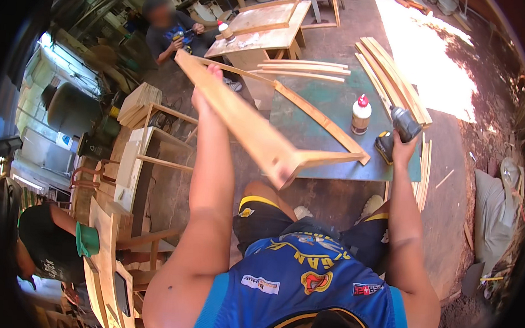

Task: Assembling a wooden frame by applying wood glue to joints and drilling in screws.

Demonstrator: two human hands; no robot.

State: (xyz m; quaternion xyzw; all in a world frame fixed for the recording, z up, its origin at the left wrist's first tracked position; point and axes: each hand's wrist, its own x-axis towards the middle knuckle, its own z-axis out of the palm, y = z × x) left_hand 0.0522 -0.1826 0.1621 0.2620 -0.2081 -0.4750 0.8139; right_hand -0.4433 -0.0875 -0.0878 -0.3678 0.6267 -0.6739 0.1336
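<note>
My left hand is raised and closed on one long side of a rectangular wooden frame. The frame tilts above the green tabletop, with its near corner toward my body and a dark spot at that corner. My right hand grips a cordless drill by its handle, at the table's right side. Between the frame and the drill, a glue bottle with a red cap stands upright on the tabletop.
Long wooden strips lie at the table's far right, thinner ones along its far edge. Beyond is a co-worker holding a drill by a wooden worktable. Another person works at lower left. A grey sack lies right.
</note>
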